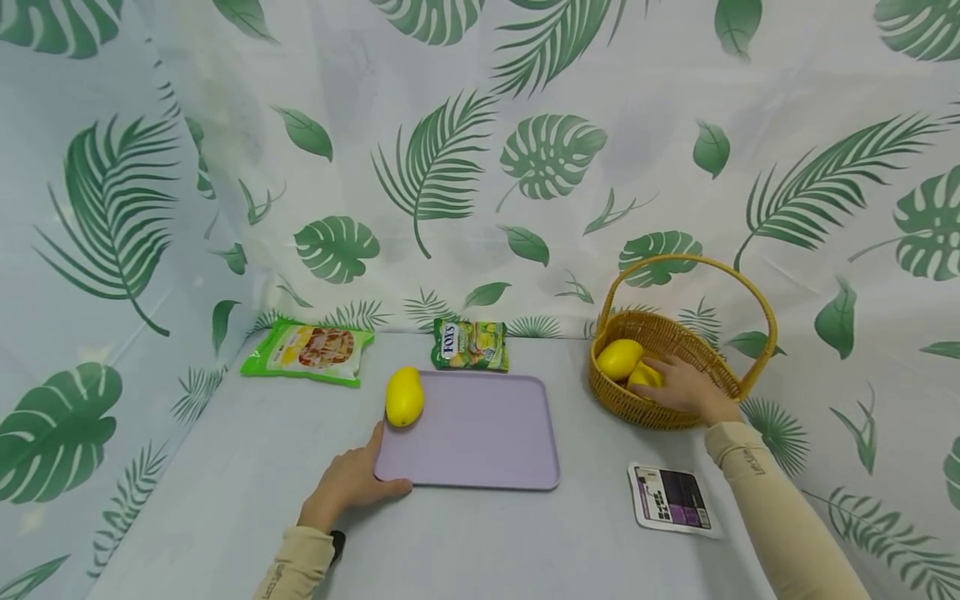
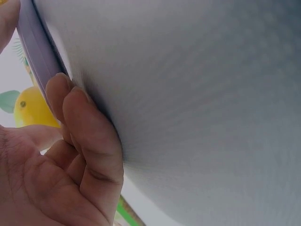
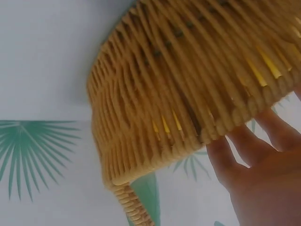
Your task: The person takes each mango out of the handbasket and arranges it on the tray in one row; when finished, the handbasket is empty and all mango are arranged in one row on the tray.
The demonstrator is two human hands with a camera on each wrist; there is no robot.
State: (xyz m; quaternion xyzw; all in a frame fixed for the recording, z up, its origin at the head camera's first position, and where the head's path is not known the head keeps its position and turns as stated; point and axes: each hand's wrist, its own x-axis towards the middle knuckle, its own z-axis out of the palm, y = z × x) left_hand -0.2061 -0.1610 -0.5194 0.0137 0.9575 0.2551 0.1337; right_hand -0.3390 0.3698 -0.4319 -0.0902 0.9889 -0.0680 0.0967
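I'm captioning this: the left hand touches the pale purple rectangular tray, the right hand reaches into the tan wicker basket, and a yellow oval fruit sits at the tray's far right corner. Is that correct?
The corner is wrong: the head view shows the yellow fruit at the far left corner of the tray; the rest stands.

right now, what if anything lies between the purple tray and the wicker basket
Nothing: the head view shows only bare tabletop between the purple tray and the wicker basket.

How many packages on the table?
3 visible: green-edged bag back left, FOX'S bag behind the tray, black-and-purple package nearer than the basket. Others may be hidden.
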